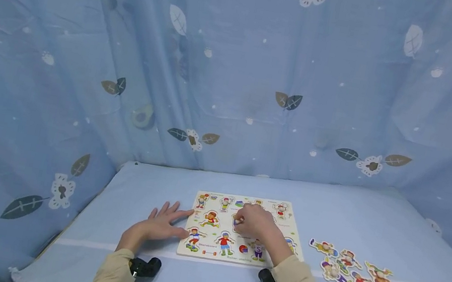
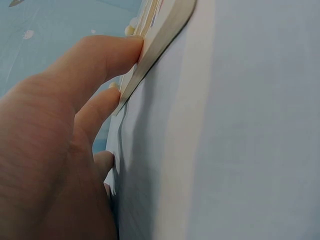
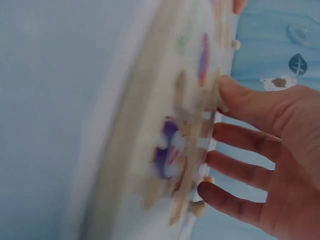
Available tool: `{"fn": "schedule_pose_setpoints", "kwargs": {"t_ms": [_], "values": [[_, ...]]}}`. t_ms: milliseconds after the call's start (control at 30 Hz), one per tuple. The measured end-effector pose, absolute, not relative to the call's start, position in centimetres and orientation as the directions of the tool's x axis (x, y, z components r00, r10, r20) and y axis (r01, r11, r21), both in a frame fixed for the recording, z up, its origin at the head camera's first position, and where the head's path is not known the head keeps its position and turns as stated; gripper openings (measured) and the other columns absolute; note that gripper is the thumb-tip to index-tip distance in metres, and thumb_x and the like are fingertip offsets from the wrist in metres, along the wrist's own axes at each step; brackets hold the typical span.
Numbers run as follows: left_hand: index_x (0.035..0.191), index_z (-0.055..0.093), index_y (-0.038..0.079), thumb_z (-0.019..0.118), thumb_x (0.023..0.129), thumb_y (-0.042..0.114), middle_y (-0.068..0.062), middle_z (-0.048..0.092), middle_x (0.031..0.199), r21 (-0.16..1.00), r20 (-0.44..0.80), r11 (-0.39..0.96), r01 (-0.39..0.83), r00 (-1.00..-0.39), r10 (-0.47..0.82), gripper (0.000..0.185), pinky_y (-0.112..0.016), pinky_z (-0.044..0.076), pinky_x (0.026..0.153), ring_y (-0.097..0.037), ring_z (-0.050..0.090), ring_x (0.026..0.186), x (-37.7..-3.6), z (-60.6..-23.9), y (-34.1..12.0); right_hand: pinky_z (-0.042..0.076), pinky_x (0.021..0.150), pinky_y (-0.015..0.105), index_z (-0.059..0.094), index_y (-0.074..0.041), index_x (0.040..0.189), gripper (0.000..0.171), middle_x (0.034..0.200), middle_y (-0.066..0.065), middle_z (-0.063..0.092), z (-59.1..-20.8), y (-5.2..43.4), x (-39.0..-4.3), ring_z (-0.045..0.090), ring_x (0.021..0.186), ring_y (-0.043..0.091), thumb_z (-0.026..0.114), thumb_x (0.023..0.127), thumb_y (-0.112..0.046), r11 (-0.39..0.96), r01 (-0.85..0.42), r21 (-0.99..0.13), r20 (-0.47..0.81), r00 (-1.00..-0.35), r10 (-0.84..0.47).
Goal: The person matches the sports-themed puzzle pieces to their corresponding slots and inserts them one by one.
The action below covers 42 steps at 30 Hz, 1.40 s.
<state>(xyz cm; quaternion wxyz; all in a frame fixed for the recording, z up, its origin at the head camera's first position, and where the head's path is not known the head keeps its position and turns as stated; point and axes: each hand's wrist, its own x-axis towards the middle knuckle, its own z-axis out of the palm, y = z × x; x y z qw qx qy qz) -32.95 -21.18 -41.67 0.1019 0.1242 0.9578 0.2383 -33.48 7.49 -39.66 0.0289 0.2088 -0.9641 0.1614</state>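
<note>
The puzzle board (image 1: pixel 243 230) (mid-tabletop) is steadied at its left edge by the flat, spread left hand (image 1: pixel 163 225); the right hand (image 1: pixel 255 220), fingers curled, is pressed onto a piece, best seated squarely.

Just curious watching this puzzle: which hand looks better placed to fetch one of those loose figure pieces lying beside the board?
Probably the right hand: the loose pieces lie on its side of the puzzle board. The left hand rests flat against the board's far edge, seemingly steadying it.

A light-blue table (image 1: pixel 418 235) carries a puzzle board (image 1: pixel 193 252) and loose figure pieces (image 1: pixel 348 269).
</note>
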Motion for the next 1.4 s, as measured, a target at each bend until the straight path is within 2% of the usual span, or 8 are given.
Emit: {"fn": "schedule_pose_setpoints", "kwargs": {"t_ms": [133,367,467,667,867,967,1200,1400], "values": [[0.150,0.044,0.025,0.068,0.081,0.054,-0.020,0.015,0.164,0.478,-0.130,0.857,0.192,-0.950,0.285,0.079,-0.064,-0.001,0.118,-0.045,0.000,0.150,-33.0,-41.7,-21.7,0.036,0.061,0.031,0.072,-0.015,0.084,0.004,0.084,-0.003,0.055,-40.1,6.9,-33.4,0.044,0.073,0.015,0.076,0.086,-0.018,0.863,-0.396,-0.313,0.138,-0.918,-0.371],[0.150,0.044,0.024,0.069,0.080,0.055,-0.022,0.014,0.163,0.495,-0.155,0.850,0.179,-0.944,0.290,0.081,-0.066,-0.001,0.117,-0.047,0.000,0.150,-32.8,-42.3,-21.8,0.051,0.078,0.042,0.077,-0.015,0.107,0.021,0.099,-0.001,0.063,-40.9,6.6,-32.6,0.055,0.086,0.017,0.074,0.087,-0.021,0.882,-0.365,-0.298,0.125,-0.931,-0.343],[0.150,0.045,0.026,0.069,0.080,0.056,-0.021,0.015,0.164,0.498,-0.152,0.849,0.177,-0.946,0.286,0.080,-0.066,-0.001,0.117,-0.046,0.000,0.150,-32.8,-42.5,-21.7,0.050,0.089,0.052,0.075,-0.015,0.113,0.025,0.106,0.002,0.065,-40.8,6.8,-32.2,0.058,0.096,0.021,0.073,0.089,-0.023,0.885,-0.356,-0.300,0.134,-0.934,-0.330],[0.150,0.045,0.025,0.070,0.078,0.056,-0.022,0.015,0.163,0.496,-0.146,0.848,0.184,-0.946,0.290,0.082,-0.066,0.000,0.117,-0.047,0.001,0.150,-33.0,-42.4,-21.3,0.047,0.095,0.056,0.071,-0.014,0.121,0.031,0.118,0.008,0.064,-40.3,7.6,-31.5,0.060,0.109,0.027,0.069,0.093,-0.025,0.870,-0.373,-0.323,0.116,-0.928,-0.354],[0.150,0.045,0.027,0.070,0.079,0.056,-0.021,0.015,0.164,0.487,-0.146,0.853,0.185,-0.946,0.289,0.081,-0.066,0.000,0.117,-0.046,0.000,0.150,-33.0,-42.1,-21.2,0.040,0.108,0.057,0.066,-0.013,0.128,0.039,0.140,0.014,0.056,-39.2,9.0,-30.8,0.049,0.133,0.035,0.072,0.091,-0.025,0.859,-0.351,-0.372,0.135,-0.936,-0.325],[0.150,0.045,0.026,0.069,0.079,0.055,-0.021,0.015,0.163,0.484,-0.143,0.855,0.185,-0.947,0.286,0.080,-0.066,0.000,0.117,-0.046,0.001,0.150,-32.9,-41.8,-21.2,0.042,0.107,0.055,0.066,-0.013,0.128,0.040,0.140,0.014,0.056,-38.6,9.7,-30.3,0.051,0.132,0.034,0.073,0.090,-0.025,0.870,-0.333,-0.363,0.158,-0.942,-0.295],[0.150,0.045,0.025,0.070,0.080,0.054,-0.022,0.015,0.163,0.496,-0.141,0.850,0.177,-0.950,0.280,0.080,-0.066,-0.001,0.117,-0.047,0.000,0.150,-32.7,-41.5,-21.6,0.051,0.092,0.054,0.068,-0.012,0.122,0.037,0.122,0.010,0.065,-37.8,11.6,-28.8,0.062,0.113,0.030,0.075,0.088,-0.025,0.900,-0.329,-0.286,0.230,-0.935,-0.269],[0.150,0.046,0.024,0.070,0.080,0.055,-0.023,0.015,0.163,0.512,-0.136,0.837,0.194,-0.943,0.302,0.080,-0.066,-0.001,0.117,-0.047,0.000,0.150,-32.7,-41.6,-21.5,0.050,0.093,0.055,0.069,-0.012,0.122,0.035,0.124,0.010,0.065,-36.8,14.1,-27.3,0.061,0.117,0.033,0.074,0.089,-0.023,0.910,-0.328,-0.253,0.275,-0.926,-0.257]]}}
